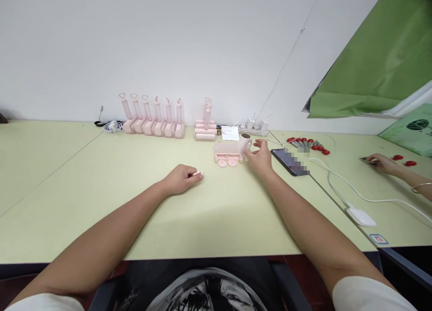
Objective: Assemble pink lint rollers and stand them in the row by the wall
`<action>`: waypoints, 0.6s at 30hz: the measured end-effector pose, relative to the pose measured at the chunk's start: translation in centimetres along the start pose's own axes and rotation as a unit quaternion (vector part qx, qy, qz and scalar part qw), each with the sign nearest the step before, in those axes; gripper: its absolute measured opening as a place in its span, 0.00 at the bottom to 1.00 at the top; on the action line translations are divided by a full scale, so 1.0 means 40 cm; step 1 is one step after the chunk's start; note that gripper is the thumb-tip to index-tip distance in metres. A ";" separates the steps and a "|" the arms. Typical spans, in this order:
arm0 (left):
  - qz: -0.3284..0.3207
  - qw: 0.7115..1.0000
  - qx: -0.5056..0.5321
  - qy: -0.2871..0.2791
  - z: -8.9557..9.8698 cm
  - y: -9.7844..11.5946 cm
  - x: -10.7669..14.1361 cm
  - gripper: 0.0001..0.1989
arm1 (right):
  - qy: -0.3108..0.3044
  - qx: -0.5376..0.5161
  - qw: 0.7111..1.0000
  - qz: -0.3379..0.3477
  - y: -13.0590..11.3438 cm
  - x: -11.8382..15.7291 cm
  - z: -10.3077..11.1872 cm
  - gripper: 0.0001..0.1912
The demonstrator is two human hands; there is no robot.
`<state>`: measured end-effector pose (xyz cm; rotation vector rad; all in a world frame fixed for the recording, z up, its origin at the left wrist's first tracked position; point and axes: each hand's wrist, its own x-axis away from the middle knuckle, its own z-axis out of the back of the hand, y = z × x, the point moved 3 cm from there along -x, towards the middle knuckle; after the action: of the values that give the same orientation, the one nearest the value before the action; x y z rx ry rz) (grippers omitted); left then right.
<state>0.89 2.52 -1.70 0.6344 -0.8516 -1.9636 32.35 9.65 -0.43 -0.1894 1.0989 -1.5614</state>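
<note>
My left hand [182, 179] rests on the table with thumb and fingers closed on a small pink plastic piece [198, 173]. My right hand [259, 159] is at a group of pink parts, fingers curved and apart, its thumb beside a small clear-and-pink piece [249, 144]. Just left of it lie pale pink tube-like parts [226, 147]. In front of these are an open pink half-shell [219, 157] and two flat pink discs, a left disc [222, 164] and a right disc [232, 163]. Whether the right fingertips touch anything is hard to see.
Several pink handheld devices [158, 126] with upright handles line the wall, beside stacked pink cylinders [205, 136]. A phone [290, 161], white cables, a white charging pad [361, 216] and red-capped items [307, 143] lie right. Another person's hand [381, 163] works at the far right.
</note>
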 end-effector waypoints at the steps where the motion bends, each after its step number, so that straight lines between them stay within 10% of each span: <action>1: -0.008 1.000 0.001 0.006 -0.002 0.003 0.001 0.25 | 0.017 0.004 1.000 0.017 -0.017 0.011 0.014 0.30; 4: -0.039 0.999 -0.006 0.022 -0.012 0.021 0.004 0.24 | 0.015 0.008 0.989 0.145 -0.103 0.081 0.046 0.25; 8: -0.101 0.995 -0.005 -0.024 -0.043 0.059 0.012 0.22 | -0.273 -0.064 0.893 0.353 -0.217 0.250 0.014 0.14; 11: -0.137 0.988 -0.002 -0.075 -0.065 0.074 0.019 0.21 | -0.330 -0.089 0.850 0.402 -0.248 0.338 -0.010 0.11; 15: -0.118 0.991 -0.005 -0.063 -0.071 0.067 0.019 0.20 | -0.328 -0.081 0.861 0.381 -0.240 0.341 -0.026 0.12; 18: -0.078 0.996 0.008 -0.052 -0.067 0.060 0.017 0.15 | -0.268 -0.054 0.922 0.276 -0.203 0.272 -0.017 0.13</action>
<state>3.68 0.17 -1.64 0.6287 -0.9049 -2.1473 22.75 0.06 0.31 -0.3270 0.7134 -0.8659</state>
